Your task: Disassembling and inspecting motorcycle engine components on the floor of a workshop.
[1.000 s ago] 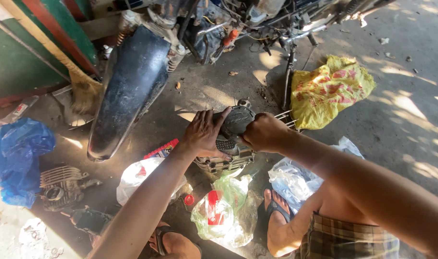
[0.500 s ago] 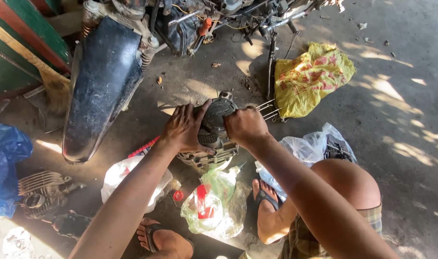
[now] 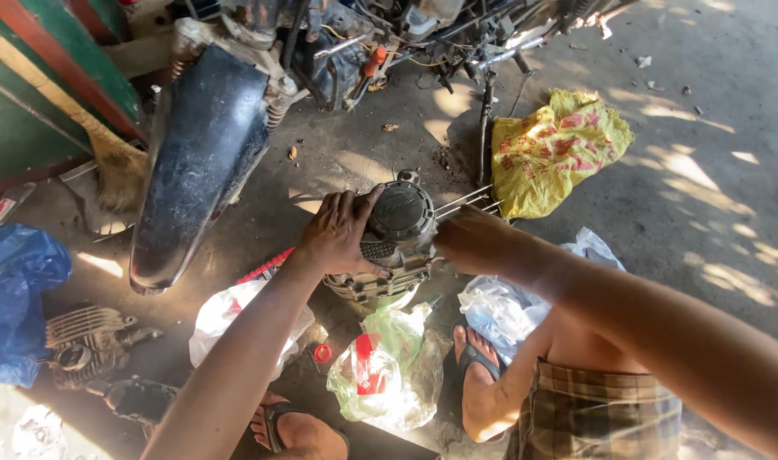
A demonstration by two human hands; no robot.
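A grey metal motorcycle engine block [image 3: 395, 241] with a round dark cover and long studs sticking out to the right stands on the concrete floor in front of me. My left hand [image 3: 340, 233] grips its left side, thumb up on the round cover. My right hand [image 3: 472, 241] holds the engine's right side near the studs, fingers hidden behind it.
A black motorcycle fender [image 3: 199, 162] and frame [image 3: 380, 38] lie beyond. A yellow plastic bag [image 3: 555, 149] is at right, a blue bag [image 3: 14, 298] at left, clear and white bags [image 3: 389, 366] near my sandalled feet [image 3: 474, 375]. A finned cylinder part [image 3: 86, 341] sits lower left.
The view has shifted slightly; both hands stay on the engine block, which looks turned a little, and my left thumb now lies on the round cover.
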